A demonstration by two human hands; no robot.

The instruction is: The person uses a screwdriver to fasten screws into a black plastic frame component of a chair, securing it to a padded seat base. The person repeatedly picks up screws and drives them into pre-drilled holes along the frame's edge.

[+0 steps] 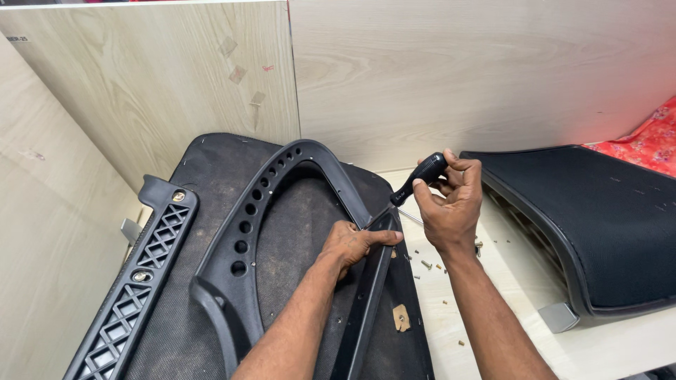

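Observation:
A black plastic chair frame (243, 232) with a row of round holes lies on a dark fabric seat base (211, 162). My left hand (352, 243) presses flat on the frame's right rail, fingers pointing right. My right hand (451, 204) grips a black-handled screwdriver (420, 177), its tip angled down toward the rail just beyond my left fingertips. A black lattice armrest bracket (141, 274) lies along the left edge of the seat base.
Several small screws (427, 264) are scattered on the light wooden table (493, 309) between the two chair parts. A black mesh chair back (598, 225) rests at the right. Wooden partition walls (458, 70) close off the back and left. Red patterned cloth (651, 141) shows at far right.

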